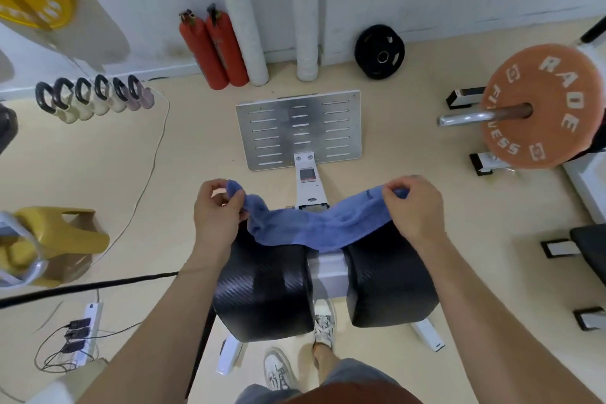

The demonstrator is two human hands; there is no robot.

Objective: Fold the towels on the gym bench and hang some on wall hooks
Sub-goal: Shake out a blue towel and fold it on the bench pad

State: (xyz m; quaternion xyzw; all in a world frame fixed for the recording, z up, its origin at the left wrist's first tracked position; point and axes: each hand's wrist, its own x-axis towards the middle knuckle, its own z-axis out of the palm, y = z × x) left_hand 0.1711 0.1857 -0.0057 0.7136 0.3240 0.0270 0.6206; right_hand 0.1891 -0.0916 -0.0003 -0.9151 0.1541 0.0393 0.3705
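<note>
On the bench pads (262,289): black, ribbed, rounded.
Towel (314,226): blue, fluffy terry, sagging between the hands.
Left hand (218,210): pinching one corner.
Right hand (414,207): pinching the other corner.

Black padded gym bench (262,292) (two pads), blue towel (314,226) draped across

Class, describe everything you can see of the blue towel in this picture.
The blue towel is a soft, fuzzy terry-looking cloth, bunched lengthwise into a rumpled band. It sags in the middle onto the far edge of the two black bench pads, bridging the gap between them. Each end is lifted and pinched: the left hand holds the left end, the right hand the right end. It is not yet folded flat.
</note>
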